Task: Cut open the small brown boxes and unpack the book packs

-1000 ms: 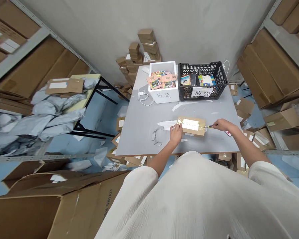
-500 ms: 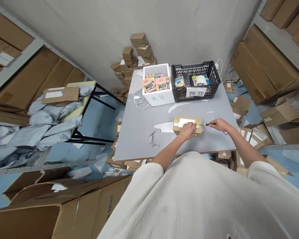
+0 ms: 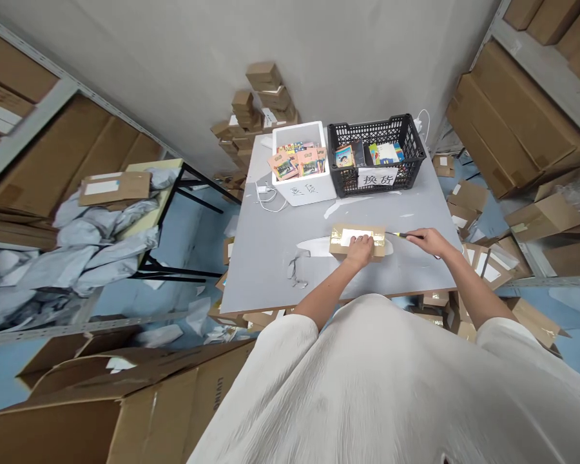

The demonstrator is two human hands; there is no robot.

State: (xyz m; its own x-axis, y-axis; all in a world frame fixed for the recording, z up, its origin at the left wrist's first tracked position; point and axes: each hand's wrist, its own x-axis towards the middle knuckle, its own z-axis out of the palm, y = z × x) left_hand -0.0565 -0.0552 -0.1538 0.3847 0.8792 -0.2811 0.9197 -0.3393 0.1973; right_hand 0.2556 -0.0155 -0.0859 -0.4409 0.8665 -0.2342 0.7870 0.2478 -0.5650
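Note:
A small taped cardboard box (image 3: 336, 247) with a white label lies on the grey table. My left hand (image 3: 360, 250) presses on its near side and top, fingers bent over the label and holding the box. My right hand (image 3: 429, 241) is closed around the black handle of a box cutter (image 3: 402, 234) with a yellow collar. Its thin blade points left, and the tip is close to the box's right end; I cannot tell whether they touch. Partly hidden beneath the box is a white patch (image 3: 314, 247) on the table surface.
Behind the box stand a white foam bin (image 3: 305, 191) of booklets and a black plastic crate (image 3: 341, 183) with books. A charger with white cable (image 3: 269, 196) and a crumpled grey strip (image 3: 297, 269) lie left. Shelves and cartons (image 3: 174, 412) surround the table (image 3: 256, 277).
The box has shifted slightly left under my left hand, whose fingers are now more bent. The cutter's blade has come away from the box's top toward its right end. The view has shifted a little.

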